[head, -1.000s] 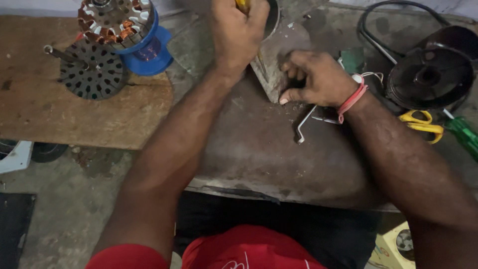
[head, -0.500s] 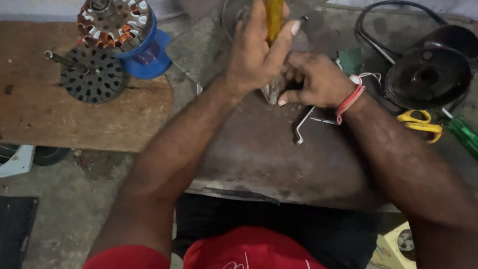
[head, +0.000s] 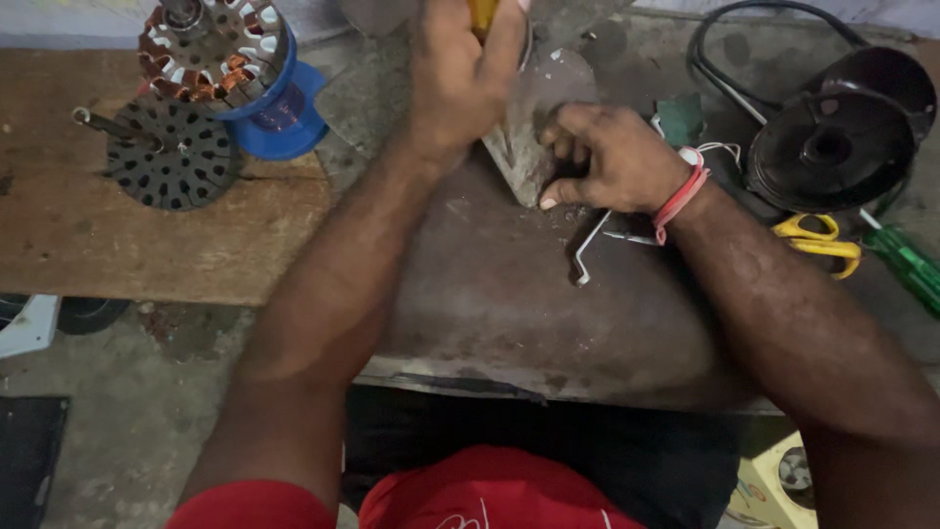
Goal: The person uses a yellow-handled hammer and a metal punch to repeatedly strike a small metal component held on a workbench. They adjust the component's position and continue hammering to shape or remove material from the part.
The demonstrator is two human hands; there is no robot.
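Note:
My left hand [head: 460, 83] is closed around a yellow tool handle [head: 483, 14] at the top middle of the view, held upright over a grey metal piece [head: 534, 118]. My right hand [head: 607, 157], with red bands at the wrist, grips the right edge of that metal piece and presses it against the dark work surface [head: 509, 294]. The tool's tip is hidden behind my left hand.
A copper-wound motor stator [head: 211, 49] on a blue base and a perforated black rotor [head: 171, 152] sit on a wooden board [head: 147, 235] at left. At right lie a black round motor cover [head: 832, 147], yellow scissors [head: 818, 240], a green screwdriver [head: 906, 264] and a bent metal key [head: 592, 245].
My left hand came down from the top edge with the yellow tool, then rose and shifted left again. My right hand stays on the metal piece.

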